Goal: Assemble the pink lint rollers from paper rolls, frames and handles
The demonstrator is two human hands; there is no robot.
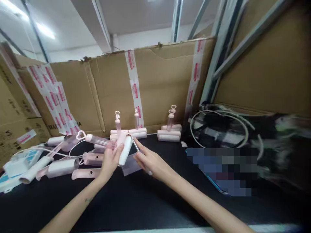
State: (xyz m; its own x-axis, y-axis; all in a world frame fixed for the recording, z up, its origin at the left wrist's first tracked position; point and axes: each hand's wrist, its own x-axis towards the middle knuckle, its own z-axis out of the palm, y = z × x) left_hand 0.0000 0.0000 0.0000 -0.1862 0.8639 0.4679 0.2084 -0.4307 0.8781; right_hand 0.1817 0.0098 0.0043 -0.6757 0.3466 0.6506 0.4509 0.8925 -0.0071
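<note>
In the head view, a pair of bare hands meets over a pink-and-white roller (125,150), and everything else is easiest to place from there. The left hand (110,160) is clamped on its pink side, thumb laid along it; the fingers behind are hidden, so I can't tell how they wrap. That grip leaves the roller's upper end exposed, presumably to give access and keep it from turning. The right hand (150,161) comes in from the roller's right, fingers closed around a thin metal tool (135,144), its tip at or very near that upper end; contact is too fine to make out. The slanted hold seems chosen so the hand doesn't cover the spot.

Below the roller and partly behind the right hand, a translucent box (131,166) sits on the black tabletop (155,210). Beyond the roller, several heart-topped rollers (168,137) stand with handles up, their broad heads flat on the surface, probably because that makes a steady foot. A cardboard sheet (165,81) walls them in behind.

To the roller's left lie loose white tubes (63,167) and pink covers (87,173), heaped within easy reach of the left hand, I'd guess for quick picking. Well to its right, a pale cable (244,136) is coiled over a dark bundle, apart from the hands.
</note>
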